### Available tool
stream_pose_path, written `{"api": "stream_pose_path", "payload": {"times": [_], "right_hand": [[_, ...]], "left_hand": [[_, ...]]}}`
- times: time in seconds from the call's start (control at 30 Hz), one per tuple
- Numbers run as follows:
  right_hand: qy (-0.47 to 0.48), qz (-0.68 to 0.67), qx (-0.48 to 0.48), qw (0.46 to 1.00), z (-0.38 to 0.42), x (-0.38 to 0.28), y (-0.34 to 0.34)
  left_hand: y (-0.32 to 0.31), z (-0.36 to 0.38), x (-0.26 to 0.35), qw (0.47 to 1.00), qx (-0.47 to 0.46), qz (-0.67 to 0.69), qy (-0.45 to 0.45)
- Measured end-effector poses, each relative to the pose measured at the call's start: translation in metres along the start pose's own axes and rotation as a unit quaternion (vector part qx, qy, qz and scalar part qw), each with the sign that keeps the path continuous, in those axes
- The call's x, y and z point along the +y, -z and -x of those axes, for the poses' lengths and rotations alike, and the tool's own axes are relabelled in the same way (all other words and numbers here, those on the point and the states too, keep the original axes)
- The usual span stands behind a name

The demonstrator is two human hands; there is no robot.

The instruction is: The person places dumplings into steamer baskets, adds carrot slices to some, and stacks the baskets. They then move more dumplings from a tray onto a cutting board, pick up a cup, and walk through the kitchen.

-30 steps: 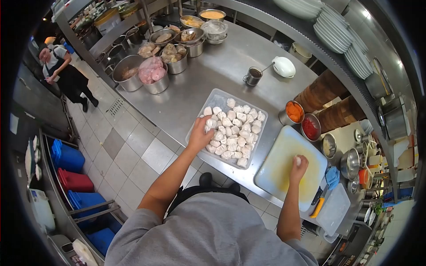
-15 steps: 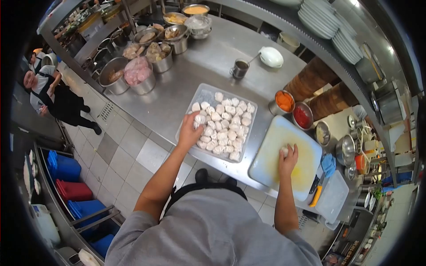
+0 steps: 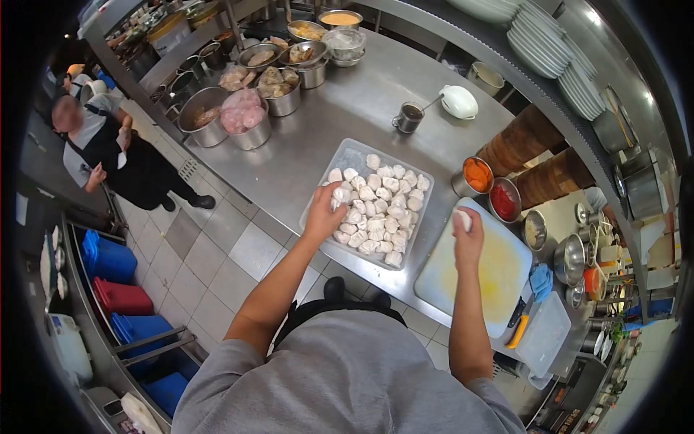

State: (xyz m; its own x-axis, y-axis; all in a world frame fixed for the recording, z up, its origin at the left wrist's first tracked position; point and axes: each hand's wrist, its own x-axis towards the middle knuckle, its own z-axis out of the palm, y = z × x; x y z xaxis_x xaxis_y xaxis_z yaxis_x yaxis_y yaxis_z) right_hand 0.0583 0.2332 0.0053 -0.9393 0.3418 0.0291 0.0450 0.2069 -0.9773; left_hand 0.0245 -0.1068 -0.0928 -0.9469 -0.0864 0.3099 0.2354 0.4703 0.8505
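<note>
A clear plastic tray (image 3: pixel 352 155) on the steel counter holds several white dumplings (image 3: pixel 379 206). My left hand (image 3: pixel 324 212) is over the tray's near left side, fingers closed on one dumpling (image 3: pixel 340 195). My right hand (image 3: pixel 468 233) is raised over the left end of a white cutting board (image 3: pixel 499 278) stained yellow, and pinches a white dumpling (image 3: pixel 463 219) between its fingertips, close to the tray's right edge.
Small metal bowls of orange (image 3: pixel 477 176) and red (image 3: pixel 504 202) filling stand behind the board. Steel bowls of food (image 3: pixel 249 119), a cup with a spoon (image 3: pixel 410 116) and a white lidded dish (image 3: pixel 460 102) sit farther back. A person in a dark apron (image 3: pixel 119 155) stands on the left.
My right hand lifted off the cutting board and moved left toward the tray with the dumpling. My left hand stayed on the tray. The person on the left walked nearer.
</note>
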Motion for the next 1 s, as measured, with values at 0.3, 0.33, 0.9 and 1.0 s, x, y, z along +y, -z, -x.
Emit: {"api": "stream_pose_path", "payload": {"times": [0.3, 0.33, 0.9, 1.0], "right_hand": [[0.319, 0.289, -0.171, 0.886, -0.010, 0.022, -0.143], [0.278, 0.346, -0.190, 0.876, -0.005, 0.026, -0.147], [0.160, 0.217, -0.373, 0.888, 0.059, -0.023, -0.101], [0.132, 0.101, -0.348, 0.923, 0.073, 0.029, -0.075]], "left_hand": [[0.002, 0.010, 0.004, 0.999, -0.025, 0.020, 0.030], [0.006, 0.001, 0.003, 0.998, -0.041, 0.018, 0.038], [-0.007, 0.030, 0.038, 0.878, -0.293, 0.360, 0.118], [-0.024, 0.041, 0.057, 0.848, -0.374, 0.369, 0.072]]}}
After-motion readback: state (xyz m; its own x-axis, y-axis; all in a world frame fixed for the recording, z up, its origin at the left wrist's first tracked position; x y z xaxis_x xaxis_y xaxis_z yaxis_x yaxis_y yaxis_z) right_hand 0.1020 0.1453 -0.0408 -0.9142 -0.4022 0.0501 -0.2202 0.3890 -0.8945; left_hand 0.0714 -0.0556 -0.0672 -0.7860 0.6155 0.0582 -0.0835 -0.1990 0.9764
